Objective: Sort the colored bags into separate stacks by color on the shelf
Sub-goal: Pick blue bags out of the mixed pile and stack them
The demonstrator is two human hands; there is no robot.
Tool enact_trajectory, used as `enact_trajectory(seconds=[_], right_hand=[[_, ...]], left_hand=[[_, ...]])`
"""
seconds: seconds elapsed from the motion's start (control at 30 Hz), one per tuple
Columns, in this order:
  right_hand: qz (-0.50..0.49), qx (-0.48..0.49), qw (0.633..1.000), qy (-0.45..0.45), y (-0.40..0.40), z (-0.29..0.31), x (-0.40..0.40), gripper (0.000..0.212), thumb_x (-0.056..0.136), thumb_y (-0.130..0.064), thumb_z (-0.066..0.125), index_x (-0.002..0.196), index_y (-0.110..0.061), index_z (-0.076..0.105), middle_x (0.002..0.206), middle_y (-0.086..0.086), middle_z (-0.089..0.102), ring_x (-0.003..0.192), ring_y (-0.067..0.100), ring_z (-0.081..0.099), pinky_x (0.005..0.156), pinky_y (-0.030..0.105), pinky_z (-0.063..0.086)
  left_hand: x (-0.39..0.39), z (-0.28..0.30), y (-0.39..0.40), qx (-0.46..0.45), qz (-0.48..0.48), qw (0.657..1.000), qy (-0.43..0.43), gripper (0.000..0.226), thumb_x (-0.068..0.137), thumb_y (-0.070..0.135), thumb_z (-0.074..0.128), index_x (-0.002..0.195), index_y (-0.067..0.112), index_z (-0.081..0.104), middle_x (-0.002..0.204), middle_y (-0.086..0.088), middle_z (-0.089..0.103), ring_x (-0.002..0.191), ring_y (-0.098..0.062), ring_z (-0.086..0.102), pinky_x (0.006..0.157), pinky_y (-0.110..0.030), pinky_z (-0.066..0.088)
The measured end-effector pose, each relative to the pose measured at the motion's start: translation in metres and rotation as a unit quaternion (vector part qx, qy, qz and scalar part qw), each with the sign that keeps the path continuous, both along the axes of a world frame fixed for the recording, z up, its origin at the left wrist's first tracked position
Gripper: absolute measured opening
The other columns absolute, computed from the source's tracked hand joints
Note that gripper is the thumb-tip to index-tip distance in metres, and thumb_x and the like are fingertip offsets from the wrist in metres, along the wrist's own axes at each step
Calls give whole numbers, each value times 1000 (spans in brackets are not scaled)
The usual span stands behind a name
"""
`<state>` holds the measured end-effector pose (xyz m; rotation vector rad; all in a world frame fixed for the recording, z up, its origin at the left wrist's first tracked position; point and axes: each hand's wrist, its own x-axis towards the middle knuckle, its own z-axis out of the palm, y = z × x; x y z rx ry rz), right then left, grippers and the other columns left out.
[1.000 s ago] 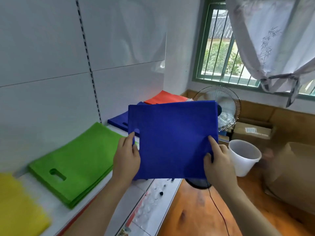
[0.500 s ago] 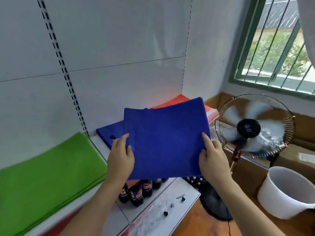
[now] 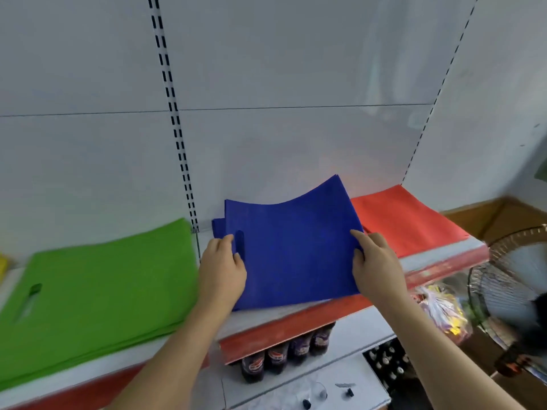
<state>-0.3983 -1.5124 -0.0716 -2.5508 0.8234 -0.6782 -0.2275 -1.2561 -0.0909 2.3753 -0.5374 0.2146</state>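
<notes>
A blue bag (image 3: pixel 296 250) lies low over the blue stack (image 3: pixel 218 229) on the shelf (image 3: pixel 275 316), its far edge still curled up. My left hand (image 3: pixel 222 270) grips the bag's left edge beside the handle slot. My right hand (image 3: pixel 376 264) holds its right edge, thumb on top. A green stack (image 3: pixel 97 291) lies to the left and a red stack (image 3: pixel 405 220) to the right. A sliver of yellow (image 3: pixel 2 263) shows at the far left edge.
White back panels with slotted uprights (image 3: pixel 174 119) stand behind the shelf. Dark soda bottles (image 3: pixel 284 355) sit on the lower shelf, with small loose parts (image 3: pixel 328 393) in front. A running fan (image 3: pixel 515 294) stands at the right, near packaged goods (image 3: pixel 441 309).
Both hands carried the blue bag forward and down onto the blue stack on the shelf. My view swung left, away from the window, bucket and boxes.
</notes>
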Motion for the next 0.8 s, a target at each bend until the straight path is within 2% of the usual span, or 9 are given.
enact_trajectory(seconds=[0.2, 0.27, 0.37, 0.57, 0.63, 0.7, 0.8], right_hand=[[53, 1, 998, 34, -26, -18, 42, 48, 105, -11, 46, 152, -13, 53, 137, 3, 54, 115, 31, 59, 90, 46, 54], [73, -8, 997, 34, -36, -25, 53, 48, 104, -9, 48, 151, -11, 54, 136, 4, 55, 115, 30, 59, 89, 44, 55], [91, -5, 993, 71, -48, -35, 67, 49, 104, -14, 49, 152, -9, 52, 137, 5, 56, 122, 29, 56, 98, 47, 53], [132, -47, 983, 119, -62, -44, 79, 51, 102, -36, 53, 144, -7, 56, 141, 10, 55, 128, 33, 51, 109, 47, 47], [143, -76, 974, 159, -63, -45, 80, 61, 102, -53, 48, 143, -9, 56, 151, 14, 49, 136, 36, 46, 115, 46, 41], [156, -102, 962, 201, -61, -44, 79, 80, 99, -71, 37, 152, -11, 48, 165, 16, 33, 150, 37, 31, 125, 44, 29], [171, -106, 955, 220, -59, -42, 78, 94, 98, -78, 27, 160, -8, 35, 173, 14, 17, 159, 36, 15, 129, 46, 21]], left_hand=[[10, -11, -6, 124, 51, 991, -7, 47, 105, 31, 52, 146, 8, 54, 131, -10, 59, 119, -27, 56, 102, -39, 49], [12, -12, -9, 150, 63, 986, -26, 42, 103, 32, 54, 136, 6, 61, 121, -11, 62, 111, -30, 57, 98, -42, 50], [12, -15, -10, 193, 82, 977, -42, 37, 102, 35, 55, 118, 5, 69, 111, -12, 65, 102, -31, 59, 94, -43, 50], [-5, -15, -20, 274, 141, 951, -10, 83, 95, 78, 31, 135, 11, 59, 129, -10, 62, 116, -30, 54, 101, -42, 46], [-12, -15, -25, 305, 153, 940, -4, 88, 92, 82, 26, 143, 15, 52, 134, -9, 59, 121, -31, 52, 104, -43, 45], [-15, -14, -30, 329, 158, 931, -4, 86, 94, 80, 25, 147, 16, 47, 137, -9, 58, 123, -31, 52, 105, -43, 43], [-16, -11, -36, 329, 162, 930, 6, 82, 98, 75, 27, 152, 15, 43, 144, -11, 53, 131, -31, 47, 111, -43, 40]])
